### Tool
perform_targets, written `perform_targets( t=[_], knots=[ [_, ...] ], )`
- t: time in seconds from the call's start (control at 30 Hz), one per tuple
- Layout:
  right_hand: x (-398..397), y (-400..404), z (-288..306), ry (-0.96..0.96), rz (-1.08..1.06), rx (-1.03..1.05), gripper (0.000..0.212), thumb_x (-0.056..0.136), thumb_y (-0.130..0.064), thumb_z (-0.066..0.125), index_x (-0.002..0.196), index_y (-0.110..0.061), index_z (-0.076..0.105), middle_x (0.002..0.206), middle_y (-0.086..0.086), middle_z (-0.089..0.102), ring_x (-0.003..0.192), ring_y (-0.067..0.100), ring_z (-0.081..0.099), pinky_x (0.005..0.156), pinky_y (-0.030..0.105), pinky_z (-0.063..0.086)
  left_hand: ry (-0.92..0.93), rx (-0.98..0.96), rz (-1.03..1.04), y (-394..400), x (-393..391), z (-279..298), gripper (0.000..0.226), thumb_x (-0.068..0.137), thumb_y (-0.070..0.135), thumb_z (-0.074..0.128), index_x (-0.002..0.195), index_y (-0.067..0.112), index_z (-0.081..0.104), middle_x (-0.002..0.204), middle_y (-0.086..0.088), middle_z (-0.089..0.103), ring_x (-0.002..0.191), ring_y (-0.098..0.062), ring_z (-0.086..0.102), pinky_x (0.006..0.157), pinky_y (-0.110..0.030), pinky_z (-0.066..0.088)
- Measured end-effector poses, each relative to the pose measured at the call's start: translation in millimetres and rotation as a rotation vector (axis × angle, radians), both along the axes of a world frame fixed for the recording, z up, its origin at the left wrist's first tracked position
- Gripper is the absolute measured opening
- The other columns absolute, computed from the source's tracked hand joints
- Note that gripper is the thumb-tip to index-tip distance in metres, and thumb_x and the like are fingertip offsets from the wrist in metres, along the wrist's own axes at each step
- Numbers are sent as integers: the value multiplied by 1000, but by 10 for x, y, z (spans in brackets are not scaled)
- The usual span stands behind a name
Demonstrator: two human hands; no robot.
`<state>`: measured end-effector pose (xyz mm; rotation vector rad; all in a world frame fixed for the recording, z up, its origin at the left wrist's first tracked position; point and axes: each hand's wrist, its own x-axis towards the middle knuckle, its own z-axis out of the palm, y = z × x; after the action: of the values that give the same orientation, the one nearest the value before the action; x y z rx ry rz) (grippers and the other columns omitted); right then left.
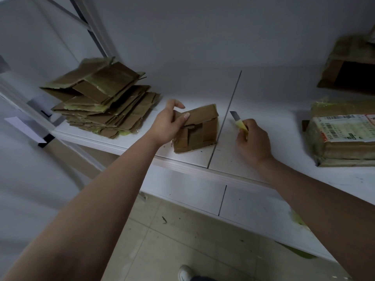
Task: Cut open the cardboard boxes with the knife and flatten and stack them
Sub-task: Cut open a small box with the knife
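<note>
stack: one pile of flattened boxes (101, 102) lies at the left of the white surface (263, 94); the sheets are too many and overlapped to count.
left hand: the left hand (168, 122) pinches the top flap of the small box, thumb on its front, fingers over its edge.
box in hand: one small box (197, 128) stands on the surface near the front edge, flaps partly loosened, not yet flat.
right hand: the right hand (253, 138) grips one knife (239, 121), blade out, just right of the box and apart from it.
waiting: two taped boxes at the right, a labelled one (343, 136) and another (349, 63) behind it.
step: opening this box, by my reading.
next: probably bring the blade to the remaining tape, keeping it clear of the holding fingers, then flatten and add it to the pile.
</note>
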<state>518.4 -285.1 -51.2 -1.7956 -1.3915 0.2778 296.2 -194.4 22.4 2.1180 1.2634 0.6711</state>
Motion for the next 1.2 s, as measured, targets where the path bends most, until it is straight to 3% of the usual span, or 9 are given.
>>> perform_targets(
  t=[0.1,0.23,0.4,0.63,0.8,0.9,1.0,1.1,1.2],
  knots=[
    [-180,70,109,190,31,13,34,89,-20,61,112,-6,41,82,4,51,73,24,54,61,30,41,-18,120,-14,53,14,-81,19,97,21,53,115,25,48,104,-4,58,93,-16,60,80,-30,52],
    [-444,207,226,256,38,17,73,70,-43,80,115,-10,33,98,2,53,84,18,55,68,34,51,49,261,18,71,-12,-219,20,95,22,54,115,24,59,114,-5,55,99,-15,52,79,-12,40],
    [-610,299,215,146,-36,-55,88,58,-53,84,116,-9,34,113,7,53,97,25,59,72,38,53,58,274,8,-124,-24,-347,59,78,36,71,129,24,44,122,-1,47,107,-18,53,82,-32,48],
    [-596,253,259,174,-36,-126,55,77,-34,71,114,-10,37,102,7,55,87,24,57,64,31,44,78,344,105,-210,113,-415,66,76,5,65,134,21,40,132,-5,39,117,-23,47,86,-40,55],
    [-437,145,280,176,-57,-135,31,84,-19,60,110,-9,45,87,2,53,76,22,52,57,28,37,-109,207,62,-250,-21,-396,81,74,-6,56,146,12,22,155,-12,14,143,-23,19,114,-15,22],
    [-332,99,270,225,-69,-124,28,85,-17,59,109,-7,48,90,6,56,80,26,56,62,35,47,-174,73,93,-268,-152,-393,73,80,-9,50,145,13,26,148,-7,36,137,-22,39,107,-44,43],
    [-274,45,278,302,-62,-135,27,83,-11,58,108,-6,49,90,5,55,80,23,55,64,34,48,-43,216,-10,-330,-182,-412,54,85,-6,46,135,13,48,126,-9,61,115,-26,58,96,-41,51],
    [-197,-35,278,403,-69,-97,26,84,-13,58,109,-8,50,86,-1,54,72,12,51,57,27,40,85,293,-18,-379,-120,-432,53,87,-6,44,134,16,54,114,-14,67,97,-31,63,86,-29,50],
    [-72,-132,274,456,-153,-48,27,89,-20,54,112,-8,49,83,-4,52,77,17,53,63,29,42,236,275,-67,-440,-16,-443,55,89,-4,43,136,21,54,114,-18,67,97,-37,62,86,-37,51]
  ],
)
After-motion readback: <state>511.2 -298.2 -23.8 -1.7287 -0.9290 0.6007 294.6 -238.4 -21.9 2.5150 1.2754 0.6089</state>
